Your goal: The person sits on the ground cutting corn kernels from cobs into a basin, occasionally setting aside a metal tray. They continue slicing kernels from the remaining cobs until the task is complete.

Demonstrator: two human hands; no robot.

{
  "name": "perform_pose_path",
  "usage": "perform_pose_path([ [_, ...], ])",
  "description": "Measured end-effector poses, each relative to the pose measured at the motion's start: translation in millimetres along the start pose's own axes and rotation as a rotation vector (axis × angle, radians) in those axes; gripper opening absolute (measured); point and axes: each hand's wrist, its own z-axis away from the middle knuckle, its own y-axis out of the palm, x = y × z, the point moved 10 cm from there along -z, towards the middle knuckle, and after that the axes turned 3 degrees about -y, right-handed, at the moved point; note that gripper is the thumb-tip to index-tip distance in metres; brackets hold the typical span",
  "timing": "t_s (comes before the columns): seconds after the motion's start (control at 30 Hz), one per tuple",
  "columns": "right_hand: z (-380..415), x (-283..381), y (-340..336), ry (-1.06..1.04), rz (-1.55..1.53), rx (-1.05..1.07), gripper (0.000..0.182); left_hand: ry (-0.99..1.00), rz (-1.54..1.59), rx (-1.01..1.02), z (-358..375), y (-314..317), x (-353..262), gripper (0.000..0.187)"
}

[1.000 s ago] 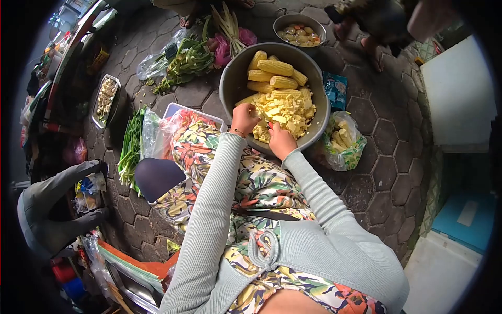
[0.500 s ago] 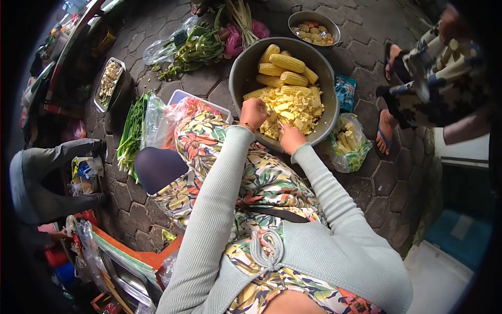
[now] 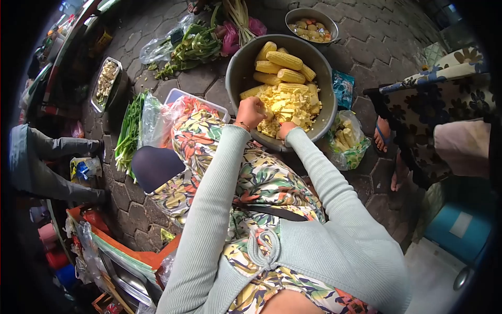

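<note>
A large grey basin (image 3: 235, 62) stands in front of me, with whole peeled corn cobs (image 3: 286, 59) at its far side. Cut yellow corn kernels (image 3: 291, 106) are heaped in its nearer half. Over the near left of the basin, my left hand (image 3: 251, 112) is closed round a corn cob (image 3: 268, 113), mostly hidden by the fingers. My right hand (image 3: 285, 129) is closed low at the near rim, close to the kernels; what it grips is hidden by the hand and sleeve.
Beyond the basin sits a metal pot (image 3: 312, 26) of potatoes in water. A bag of cobs (image 3: 346, 140) and a blue packet (image 3: 343, 90) lie to the right. Leafy greens (image 3: 196, 47), scallions (image 3: 130, 133) and a white tray (image 3: 224, 111) are on the left. A person's foot (image 3: 381, 133) is nearby.
My right hand has drawn back slightly and turned more under its sleeve. My left hand stays almost in place. The person at the right has moved nearer along the right side.
</note>
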Motion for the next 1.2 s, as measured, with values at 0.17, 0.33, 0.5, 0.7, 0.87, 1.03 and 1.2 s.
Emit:
perform_pose_path([
  [0.17, 1, -12, 4, -0.108, 0.091, -0.044, 0.031, -0.006, -0.119, -0.061, 5, -8, 2, 0.029],
  [0.33, 69, -9, -36, -0.068, -0.176, -0.173, 0.029, -0.145, -0.122, -0.104, 9, -13, 9, 0.022],
  [0.5, 93, 11, -64, -0.143, -0.289, -0.418, 0.025, 0.004, -0.025, -0.169, 4, -11, 0, 0.033],
  [0.7, 99, 31, -73, -0.199, -0.306, -0.582, 0.022, 0.091, 0.005, -0.184, 2, -8, -10, 0.035],
  [0.87, 104, 36, -75, -0.208, -0.31, -0.553, 0.022, 0.017, -0.005, -0.183, 2, -9, -3, 0.032],
  [1.03, 101, 32, -69, -0.195, -0.263, -0.527, 0.021, -0.015, -0.015, -0.118, 1, -6, -3, 0.033],
  [1.2, 98, 33, -68, -0.203, -0.251, -0.467, 0.022, 0.032, 0.0, -0.1, 2, -5, -8, 0.03],
])
